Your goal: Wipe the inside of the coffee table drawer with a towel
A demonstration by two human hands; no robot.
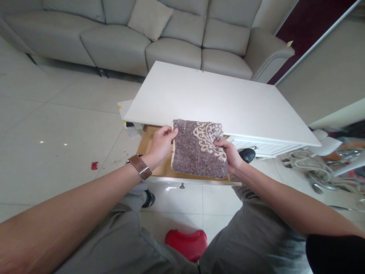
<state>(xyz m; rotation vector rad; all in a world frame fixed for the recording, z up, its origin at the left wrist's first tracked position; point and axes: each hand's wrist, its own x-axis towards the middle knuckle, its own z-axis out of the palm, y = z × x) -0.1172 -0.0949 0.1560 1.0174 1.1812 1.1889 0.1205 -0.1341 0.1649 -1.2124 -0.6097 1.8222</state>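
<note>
A folded grey-brown towel (188, 152) with a cream lace-like pattern is held up between my two hands. My left hand (162, 144) pinches its left edge, thumb on the front face. At the right edge, my right hand (231, 154) grips it with the thumb over the pattern and the other fingers behind, mostly hidden. Below the towel, a wooden drawer (146, 139) is pulled out from the white coffee table (211, 99). The towel covers most of the drawer's inside, so its contents cannot be seen.
A grey sofa (119, 42) with a cushion (151, 17) stands behind the table. A red stool (186, 243) is between my legs. Cables and hoses (316, 171) lie on the floor at right. A red scrap (94, 165) lies on the tiles at left.
</note>
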